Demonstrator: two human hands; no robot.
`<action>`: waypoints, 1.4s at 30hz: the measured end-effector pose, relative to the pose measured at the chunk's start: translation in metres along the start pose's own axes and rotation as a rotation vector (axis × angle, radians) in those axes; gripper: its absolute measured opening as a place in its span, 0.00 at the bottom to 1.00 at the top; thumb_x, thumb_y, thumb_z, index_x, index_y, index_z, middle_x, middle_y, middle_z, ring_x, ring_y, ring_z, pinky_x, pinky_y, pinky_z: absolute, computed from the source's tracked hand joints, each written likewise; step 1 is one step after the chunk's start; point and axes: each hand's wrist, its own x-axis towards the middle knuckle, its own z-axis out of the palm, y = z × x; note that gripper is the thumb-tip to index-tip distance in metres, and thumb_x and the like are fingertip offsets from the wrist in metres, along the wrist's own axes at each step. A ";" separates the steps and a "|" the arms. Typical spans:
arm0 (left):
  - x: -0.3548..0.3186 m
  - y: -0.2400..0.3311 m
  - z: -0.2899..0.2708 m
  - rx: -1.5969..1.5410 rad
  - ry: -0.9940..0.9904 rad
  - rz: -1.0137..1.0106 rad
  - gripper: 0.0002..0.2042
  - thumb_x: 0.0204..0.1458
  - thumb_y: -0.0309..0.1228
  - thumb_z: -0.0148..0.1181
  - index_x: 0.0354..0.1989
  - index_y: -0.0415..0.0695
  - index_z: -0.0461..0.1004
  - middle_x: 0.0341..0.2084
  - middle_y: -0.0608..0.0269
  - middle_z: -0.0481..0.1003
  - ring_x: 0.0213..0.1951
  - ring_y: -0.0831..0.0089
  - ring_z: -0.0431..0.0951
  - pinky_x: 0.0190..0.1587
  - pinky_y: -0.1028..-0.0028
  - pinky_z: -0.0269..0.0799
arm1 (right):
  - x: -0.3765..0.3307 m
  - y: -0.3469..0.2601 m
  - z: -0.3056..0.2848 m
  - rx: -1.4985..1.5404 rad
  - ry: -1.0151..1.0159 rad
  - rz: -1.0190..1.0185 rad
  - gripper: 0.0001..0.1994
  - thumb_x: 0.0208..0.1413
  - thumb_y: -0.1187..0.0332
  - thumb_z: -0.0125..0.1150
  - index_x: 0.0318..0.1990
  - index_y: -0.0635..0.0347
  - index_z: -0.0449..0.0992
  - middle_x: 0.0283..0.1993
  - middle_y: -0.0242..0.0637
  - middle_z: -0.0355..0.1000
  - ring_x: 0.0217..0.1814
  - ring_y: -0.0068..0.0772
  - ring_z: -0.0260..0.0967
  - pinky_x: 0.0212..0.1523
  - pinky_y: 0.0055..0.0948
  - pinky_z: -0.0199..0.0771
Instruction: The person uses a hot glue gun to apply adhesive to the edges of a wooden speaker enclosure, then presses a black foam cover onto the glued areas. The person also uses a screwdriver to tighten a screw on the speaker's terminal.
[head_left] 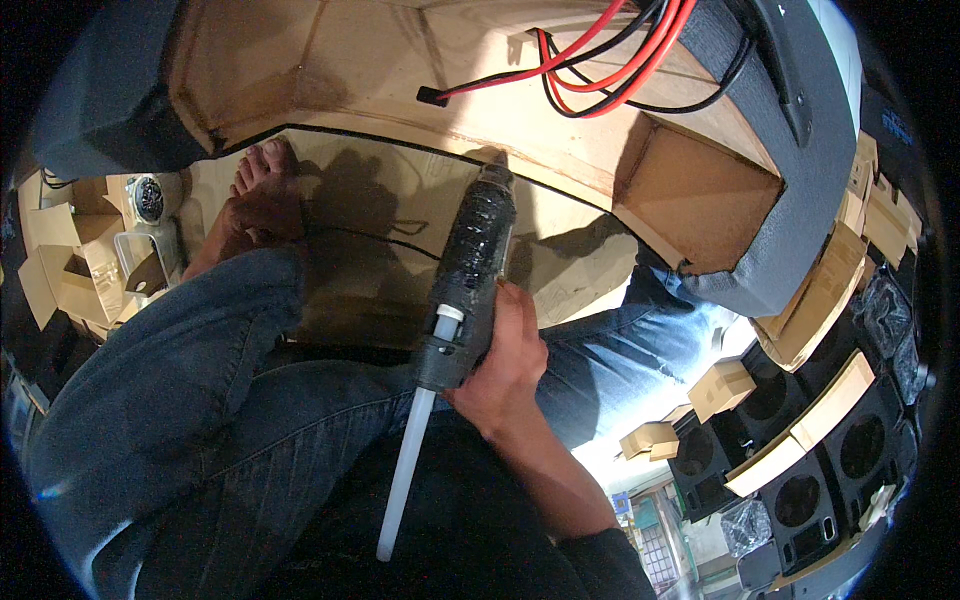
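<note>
My right hand (508, 360) grips a black glue gun (470, 280) with a white glue stick (408, 470) sticking out of its back. The gun's nozzle touches the lower inner edge of a wooden speaker box (560, 150) that lies open in front of me, wrapped outside in grey carpet (770, 250). Red and black wires (600, 70) hang inside the box. My left hand is out of sight. My legs in blue jeans (200, 400) are folded under the gun, with a bare foot (255, 205) on cardboard.
Brown cardboard (380, 260) covers the floor under the box. Small cardboard boxes (720, 388) and black speaker cabinets (800, 490) crowd the right side. More cartons and a round speaker part (148, 198) lie at the left.
</note>
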 end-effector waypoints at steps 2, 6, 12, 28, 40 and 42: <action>0.002 -0.001 0.005 -0.008 -0.011 0.012 0.33 0.67 0.58 0.35 0.72 0.47 0.58 0.67 0.49 0.64 0.66 0.45 0.64 0.68 0.44 0.56 | -0.001 -0.001 0.002 0.023 -0.039 0.006 0.49 0.30 0.62 0.80 0.65 0.66 0.62 0.64 0.51 0.65 0.60 0.56 0.70 0.49 0.51 0.77; 0.003 -0.007 0.036 -0.154 0.040 -0.110 0.34 0.67 0.59 0.34 0.71 0.46 0.59 0.66 0.48 0.65 0.65 0.43 0.65 0.68 0.43 0.55 | 0.001 -0.009 0.004 0.013 0.000 -0.053 0.48 0.31 0.62 0.80 0.64 0.64 0.63 0.65 0.51 0.63 0.60 0.56 0.71 0.49 0.50 0.77; -0.006 0.011 0.012 -0.058 0.205 0.007 0.27 0.64 0.52 0.45 0.69 0.55 0.62 0.63 0.51 0.68 0.62 0.44 0.69 0.61 0.44 0.66 | -0.005 -0.003 -0.006 -0.087 0.025 0.080 0.43 0.39 0.59 0.76 0.64 0.64 0.62 0.58 0.52 0.68 0.57 0.59 0.72 0.50 0.50 0.77; -0.010 -0.033 -0.071 -0.417 -0.300 0.258 0.19 0.59 0.39 0.57 0.58 0.51 0.72 0.49 0.55 0.76 0.49 0.55 0.78 0.48 0.55 0.76 | -0.017 0.006 -0.026 -0.020 0.159 -0.049 0.39 0.41 0.66 0.71 0.62 0.70 0.62 0.63 0.64 0.59 0.61 0.69 0.66 0.55 0.54 0.75; 0.028 -0.061 -0.405 -0.527 -0.892 1.079 0.14 0.57 0.37 0.65 0.45 0.40 0.82 0.32 0.58 0.82 0.36 0.66 0.83 0.42 0.66 0.77 | -0.011 0.009 0.000 -0.006 0.359 0.103 0.34 0.39 0.72 0.69 0.57 0.71 0.62 0.49 0.55 0.64 0.44 0.63 0.72 0.40 0.50 0.80; 0.024 -0.015 -0.431 -0.547 -1.053 1.046 0.18 0.59 0.44 0.64 0.45 0.40 0.82 0.32 0.57 0.82 0.35 0.66 0.82 0.41 0.66 0.77 | -0.008 0.010 0.001 0.056 0.372 0.101 0.34 0.40 0.73 0.70 0.57 0.72 0.62 0.49 0.56 0.63 0.44 0.65 0.71 0.42 0.53 0.78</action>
